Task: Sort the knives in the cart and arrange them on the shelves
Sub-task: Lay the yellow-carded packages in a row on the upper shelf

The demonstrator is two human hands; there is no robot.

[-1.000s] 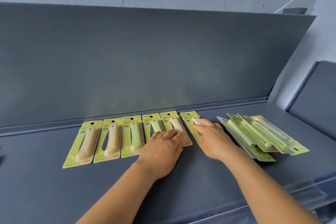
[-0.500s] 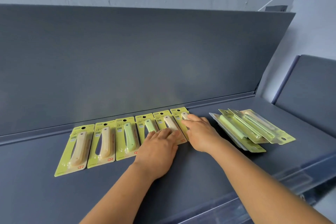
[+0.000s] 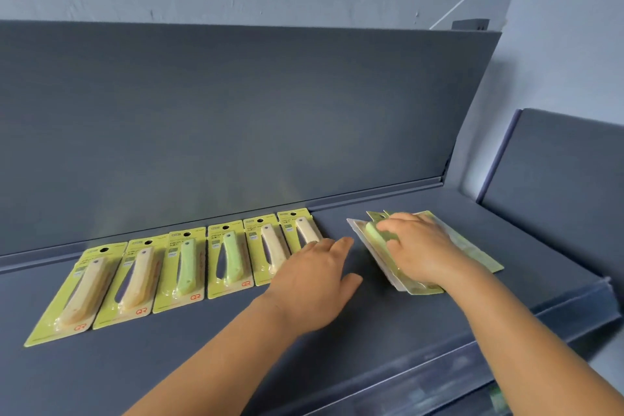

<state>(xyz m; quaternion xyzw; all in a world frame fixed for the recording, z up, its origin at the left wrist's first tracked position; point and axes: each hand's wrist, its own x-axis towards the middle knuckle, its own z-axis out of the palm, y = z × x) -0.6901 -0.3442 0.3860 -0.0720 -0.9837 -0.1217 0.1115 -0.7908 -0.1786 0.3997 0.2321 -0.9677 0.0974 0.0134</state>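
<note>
Hands work over the grey shelf: the left hand lies flat, fingers straight, at the row of six packaged knives; the right hand curls onto the loose stack of knife packs farther right. Next, I judge, lift one pack and lay it beside the row's right end.

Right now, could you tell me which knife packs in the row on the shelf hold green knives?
The third pack from the left and the fourth; the other four hold cream-coloured knives.
</note>
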